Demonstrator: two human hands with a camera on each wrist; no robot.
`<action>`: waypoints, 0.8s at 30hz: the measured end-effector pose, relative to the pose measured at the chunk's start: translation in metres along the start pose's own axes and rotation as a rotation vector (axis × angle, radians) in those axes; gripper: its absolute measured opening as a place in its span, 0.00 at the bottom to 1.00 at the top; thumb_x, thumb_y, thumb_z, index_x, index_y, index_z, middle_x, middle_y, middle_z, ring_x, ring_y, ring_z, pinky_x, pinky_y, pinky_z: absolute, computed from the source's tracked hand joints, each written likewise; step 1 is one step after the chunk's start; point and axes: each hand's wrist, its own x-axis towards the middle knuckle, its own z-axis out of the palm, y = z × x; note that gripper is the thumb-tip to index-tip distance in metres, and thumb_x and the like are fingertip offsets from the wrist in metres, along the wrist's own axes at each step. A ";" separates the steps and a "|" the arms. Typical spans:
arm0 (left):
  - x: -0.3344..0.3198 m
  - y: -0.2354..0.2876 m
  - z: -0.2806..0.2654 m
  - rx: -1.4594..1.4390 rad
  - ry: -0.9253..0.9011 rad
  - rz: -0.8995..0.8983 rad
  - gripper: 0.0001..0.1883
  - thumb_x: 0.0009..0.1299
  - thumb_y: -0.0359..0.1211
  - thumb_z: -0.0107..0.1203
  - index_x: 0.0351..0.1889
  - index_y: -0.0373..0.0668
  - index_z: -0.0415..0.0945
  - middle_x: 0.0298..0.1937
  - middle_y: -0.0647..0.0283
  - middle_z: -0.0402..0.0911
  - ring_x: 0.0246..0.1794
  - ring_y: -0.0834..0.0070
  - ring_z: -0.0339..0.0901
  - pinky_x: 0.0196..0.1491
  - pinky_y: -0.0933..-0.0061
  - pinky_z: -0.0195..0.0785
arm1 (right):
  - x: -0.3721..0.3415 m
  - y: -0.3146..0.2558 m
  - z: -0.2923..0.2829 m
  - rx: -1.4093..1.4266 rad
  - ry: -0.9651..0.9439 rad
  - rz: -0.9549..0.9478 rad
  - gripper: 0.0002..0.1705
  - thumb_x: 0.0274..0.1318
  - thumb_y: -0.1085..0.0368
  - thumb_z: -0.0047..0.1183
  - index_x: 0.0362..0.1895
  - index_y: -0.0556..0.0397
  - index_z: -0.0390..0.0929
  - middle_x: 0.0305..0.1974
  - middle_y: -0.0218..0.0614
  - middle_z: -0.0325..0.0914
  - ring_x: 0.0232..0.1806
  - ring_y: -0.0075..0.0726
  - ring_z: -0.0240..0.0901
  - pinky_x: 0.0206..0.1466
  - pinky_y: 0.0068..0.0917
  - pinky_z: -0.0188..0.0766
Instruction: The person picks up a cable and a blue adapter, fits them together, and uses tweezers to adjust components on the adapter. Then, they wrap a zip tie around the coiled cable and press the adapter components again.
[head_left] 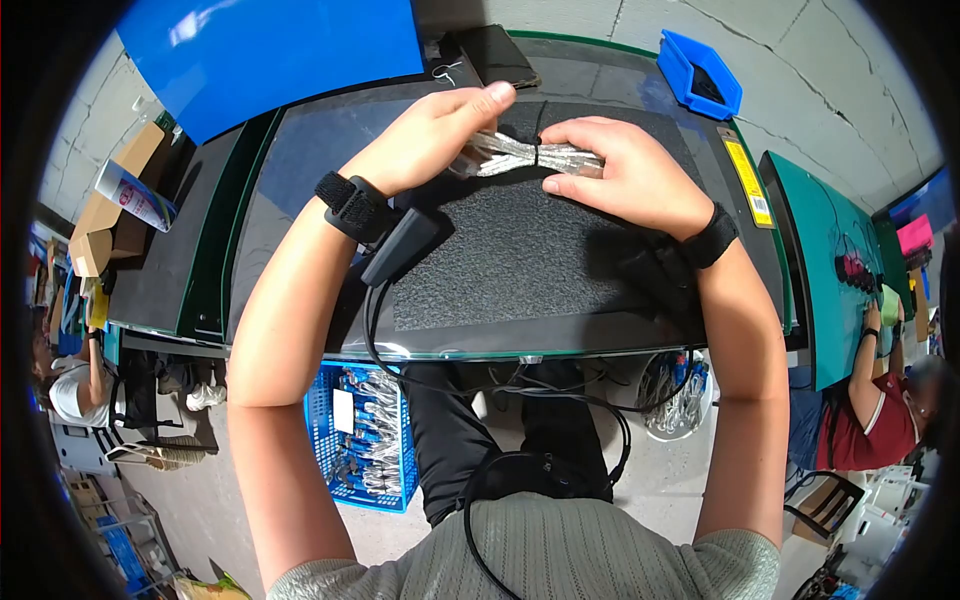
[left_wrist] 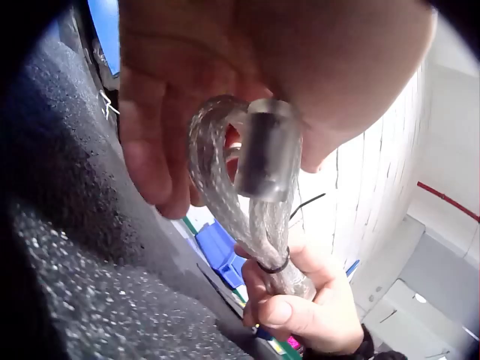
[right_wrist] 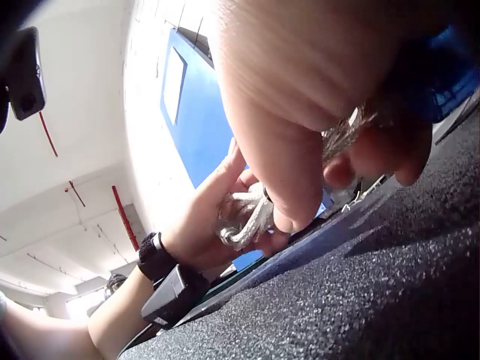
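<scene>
A coiled cable [head_left: 510, 157] in a clear jacket over silvery braid is held above the dark textured mat [head_left: 480, 260]. A thin black tie [head_left: 537, 153] cinches its middle, one tail sticking up. My right hand [head_left: 645, 178] grips the bundle's right part, thumb on the near side and fingers on the far side. At the other end, my left hand [head_left: 425, 140] holds the loops, its thumb raised and its fingers mostly hidden in the head view. The left wrist view shows a clear-cased dark cylinder [left_wrist: 268, 150] on the cable, beside the loop and under the left palm.
A blue bin [head_left: 700, 75] with dark contents stands at the back right. A blue panel [head_left: 280, 60] rises at the back left, near a dark flat object [head_left: 495, 55]. Below the table are a blue basket [head_left: 318, 410] of cables and another container of cables [head_left: 678, 395].
</scene>
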 end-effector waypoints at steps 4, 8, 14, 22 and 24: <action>0.003 0.000 -0.007 0.274 -0.116 0.313 0.23 0.76 0.51 0.55 0.41 0.38 0.79 0.32 0.68 0.79 0.32 0.84 0.74 0.36 0.79 0.67 | 0.000 -0.006 0.001 0.071 -0.036 0.097 0.24 0.53 0.57 0.64 0.53 0.53 0.79 0.46 0.43 0.81 0.48 0.51 0.79 0.52 0.40 0.75; -0.012 0.006 0.001 0.558 -0.117 0.496 0.22 0.65 0.42 0.69 0.49 0.36 0.80 0.38 0.57 0.85 0.39 0.66 0.83 0.44 0.66 0.74 | 0.001 0.001 0.005 -0.034 0.015 0.002 0.26 0.52 0.57 0.65 0.55 0.52 0.78 0.46 0.43 0.81 0.49 0.52 0.79 0.53 0.41 0.75; -0.014 0.010 0.001 0.693 -0.117 0.429 0.14 0.63 0.34 0.67 0.42 0.37 0.77 0.37 0.52 0.85 0.41 0.57 0.85 0.44 0.63 0.75 | -0.003 -0.010 -0.017 0.002 -0.084 0.084 0.40 0.43 0.54 0.72 0.63 0.43 0.73 0.47 0.39 0.83 0.48 0.46 0.80 0.53 0.38 0.76; -0.008 -0.001 0.000 0.678 -0.030 0.443 0.16 0.66 0.28 0.64 0.51 0.39 0.76 0.40 0.54 0.83 0.42 0.61 0.82 0.46 0.64 0.73 | -0.018 0.017 -0.043 -0.024 -0.271 0.268 0.30 0.43 0.55 0.72 0.53 0.49 0.81 0.40 0.36 0.82 0.43 0.39 0.79 0.49 0.33 0.74; -0.005 -0.002 -0.002 0.696 -0.007 0.491 0.21 0.65 0.30 0.65 0.56 0.42 0.77 0.39 0.56 0.80 0.41 0.62 0.79 0.46 0.65 0.72 | -0.021 0.020 -0.040 -0.179 -0.251 0.233 0.25 0.46 0.53 0.69 0.49 0.48 0.84 0.40 0.38 0.82 0.44 0.43 0.79 0.48 0.35 0.74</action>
